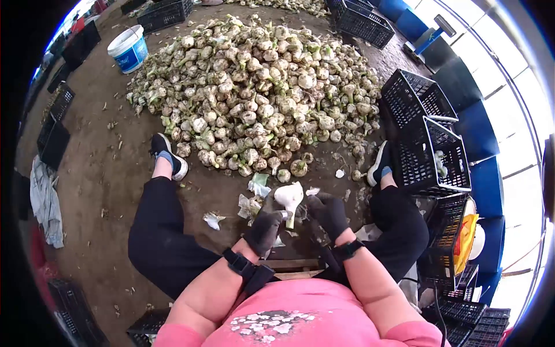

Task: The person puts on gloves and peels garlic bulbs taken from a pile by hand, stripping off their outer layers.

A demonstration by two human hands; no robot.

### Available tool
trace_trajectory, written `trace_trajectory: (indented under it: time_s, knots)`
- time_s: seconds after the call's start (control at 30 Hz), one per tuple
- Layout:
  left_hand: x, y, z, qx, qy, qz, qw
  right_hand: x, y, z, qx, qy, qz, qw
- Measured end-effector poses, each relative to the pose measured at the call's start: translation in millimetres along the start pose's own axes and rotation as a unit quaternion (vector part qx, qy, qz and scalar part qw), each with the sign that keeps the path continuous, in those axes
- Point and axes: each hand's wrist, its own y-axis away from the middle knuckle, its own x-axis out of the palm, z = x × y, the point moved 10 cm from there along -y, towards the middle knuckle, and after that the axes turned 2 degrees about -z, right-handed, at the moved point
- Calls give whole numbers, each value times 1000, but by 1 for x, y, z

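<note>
A peeled white garlic bulb with a short green stem sits between my hands, head up. My left hand, in a dark glove, is closed at the bulb's stem. My right hand, gloved too, is beside the bulb on the right with its fingers curled together. A pale flake of skin shows at its fingertips; whether it is pinched or lies behind them I cannot tell. Scraps of peeled skin lie on the ground just past my left hand.
A large heap of unpeeled garlic rises in front of my feet. A white and blue bucket stands at its left. Black crates line the right side, one with bulbs inside. A grey cloth lies far left.
</note>
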Motion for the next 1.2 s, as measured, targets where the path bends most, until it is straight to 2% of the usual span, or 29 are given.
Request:
trace_trajectory:
  time_s: [0.03, 0.07, 0.13, 0.17, 0.2, 0.23, 0.3, 0.33, 0.37, 0.4, 0.47, 0.5, 0.6, 0.63, 0.7, 0.73, 0.83, 0.87, 0.93, 1.0, 1.03, 1.07, 1.13, 1.17, 1.2]
  knots:
    - [-14, -7, 5, 22, -51, -27, 998, -13, 19, 32, -66, -24, -59, 996]
    - [-22, -10, 6, 44, -103, -52, 992, -13, 29, 44, -62, -24, -61, 996]
    - [-18, -9, 8, 46, -123, -51, 990, -17, 51, 92, -219, 27, -105, 970]
    - [-14, -9, 7, 53, -144, -54, 987, -18, 53, 98, -214, 93, -135, 963]
    - [-13, -7, 5, 59, -164, -58, 983, -17, 49, 93, -213, 93, -136, 963]
    - [-15, -10, 2, 76, -196, -49, 976, -14, 41, 86, -203, 60, -128, 969]
    - [-24, -9, 4, 71, -171, -47, 982, -7, 32, 76, -196, 25, -117, 973]
    - [-25, -8, 4, 65, -145, -43, 986, -6, 27, 66, -146, -67, -87, 983]
    - [-33, -6, 3, 54, -187, -74, 978, -1, 23, 56, -93, -157, -56, 982]
    - [-33, -5, 4, 55, -186, -75, 978, -1, 26, 56, -93, -156, -54, 982]
    - [-27, -4, 6, 38, -156, -66, 985, -5, 38, 77, -143, -55, -61, 986]
    - [-28, -4, 8, 36, -154, -66, 985, -6, 43, 91, -230, 39, -109, 966]
    - [-25, -4, -3, 82, -234, -59, 967, -4, 41, 93, -238, 77, -115, 961]
    - [-23, -1, -6, 62, -223, -55, 971, -6, 41, 95, -238, 77, -117, 961]
    - [-22, 2, -6, 41, -158, -62, 985, -8, 30, 73, -113, -100, -72, 986]
    - [-22, 2, -8, 41, -157, -61, 985, -9, 27, 71, -114, -99, -72, 986]
    - [3, 8, -9, 7, -17, 53, 998, -12, 11, 57, -130, -102, -91, 982]
    - [0, 7, -7, 5, -18, 53, 998, -15, 5, 58, -145, -42, -114, 982]
    - [21, 11, 8, -61, 14, 209, 976, -11, -9, 55, -168, 53, -128, 976]
    - [38, 18, 5, -72, 17, 207, 975, -4, -13, 60, -210, 49, -159, 964]
    - [41, 19, 6, -61, -34, 202, 977, 3, -19, 56, -180, 33, -132, 974]
    - [44, 21, 6, -49, -84, 196, 976, 8, -23, 56, -189, 43, -156, 969]
    - [41, 23, 9, -51, -52, 184, 980, 13, -45, 39, -130, 26, -145, 980]
    - [23, 18, 16, -48, -108, 156, 981, 15, -56, 15, -128, 26, -143, 981]
    - [9, 14, 20, -45, -164, 129, 977, 26, -71, -18, -136, 85, -93, 983]
